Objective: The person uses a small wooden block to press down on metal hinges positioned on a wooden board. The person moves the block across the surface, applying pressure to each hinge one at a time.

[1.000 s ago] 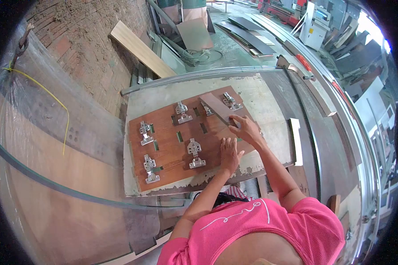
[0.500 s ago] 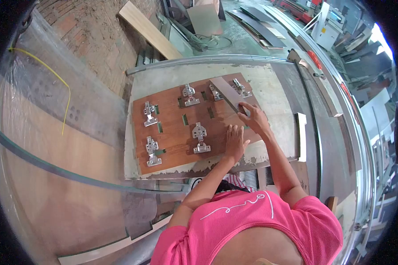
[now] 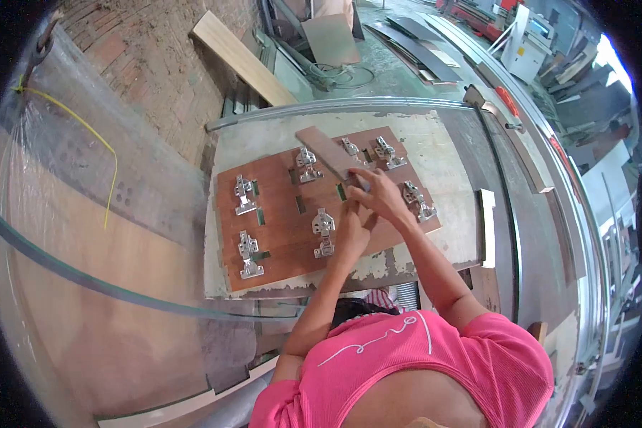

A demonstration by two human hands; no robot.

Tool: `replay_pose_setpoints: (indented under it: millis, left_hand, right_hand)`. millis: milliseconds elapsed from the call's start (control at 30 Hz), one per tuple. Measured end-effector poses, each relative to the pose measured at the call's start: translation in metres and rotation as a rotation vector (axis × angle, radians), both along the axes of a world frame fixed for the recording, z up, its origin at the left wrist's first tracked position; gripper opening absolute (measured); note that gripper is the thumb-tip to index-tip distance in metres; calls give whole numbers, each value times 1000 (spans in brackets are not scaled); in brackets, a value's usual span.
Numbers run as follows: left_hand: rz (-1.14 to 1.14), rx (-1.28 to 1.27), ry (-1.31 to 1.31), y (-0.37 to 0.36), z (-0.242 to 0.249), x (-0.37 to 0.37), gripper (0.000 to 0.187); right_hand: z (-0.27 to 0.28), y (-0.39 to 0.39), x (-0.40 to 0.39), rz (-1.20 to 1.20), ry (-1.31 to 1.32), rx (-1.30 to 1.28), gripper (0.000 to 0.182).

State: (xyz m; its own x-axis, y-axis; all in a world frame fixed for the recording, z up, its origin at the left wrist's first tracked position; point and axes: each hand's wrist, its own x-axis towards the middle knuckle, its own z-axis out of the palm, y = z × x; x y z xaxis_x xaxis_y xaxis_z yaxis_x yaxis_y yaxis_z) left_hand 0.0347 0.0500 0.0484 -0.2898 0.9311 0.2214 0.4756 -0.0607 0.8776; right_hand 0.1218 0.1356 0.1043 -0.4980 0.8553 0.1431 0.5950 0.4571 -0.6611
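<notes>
My right hand (image 3: 384, 195) is closed around the near end of a flat brown wooden strip (image 3: 327, 153). The strip slants up and to the left above a reddish-brown wooden board (image 3: 285, 235). Just below, my left hand (image 3: 352, 234) has its thumb apart and its fingers reaching toward the strip's end; their tips are partly hidden. Several metal cabinet hinges lie on the board, among them one hinge (image 3: 323, 232) left of my left hand and another hinge (image 3: 419, 201) right of my right hand. Small dark green-edged slots (image 3: 300, 205) show in the board.
The board rests on a worn, pale worktable (image 3: 456, 171). A metal rail (image 3: 335, 104) runs along its far side. Plastic-wrapped panels (image 3: 135, 271) stand at the left. A plank (image 3: 242, 57) leans behind, and dark sheets (image 3: 414, 50) lie on the floor.
My right hand has moved left with the wooden strip, uncovering the hinge at the board's right. My left hand has left the board's near right area and come close to the strip's end.
</notes>
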Motion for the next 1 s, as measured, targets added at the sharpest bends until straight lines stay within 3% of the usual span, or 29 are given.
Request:
replay_pose_setpoints:
  millis: [67,133,233,333,433,533,867,933,1000]
  left_hand:
    - [-27,4,43,4,-11,-14,59]
    - [-24,-150,-43,2,-23,-20,59]
    - [-25,-279,-47,-5,-10,-21,58]
    - [69,-100,-7,0,-26,-22,46]
    - [-3,-145,-55,-3,5,-25,54]
    - [2,-165,-32,6,-13,-28,52]
    - [-4,-350,-62,1,-5,-24,48]
    - [-14,-96,-77,4,-10,-26,48]
    - [14,-246,17,-4,23,-22,50]
  right_hand:
    - [-16,2,-11,42,19,82,49]
    - [-21,2,-15,18,-9,-25,51]
    - [-28,3,-19,63,-67,-29,53]
    - [-23,1,-19,58,-66,-33,54]
    - [-9,-2,-20,39,-42,-42,53]
    - [-9,-2,-19,26,-20,-36,52]
    - [-19,0,-15,44,-40,-28,52]
    - [-15,-1,-15,45,-3,-19,52]
    - [-13,-2,-16,29,-16,0,51]
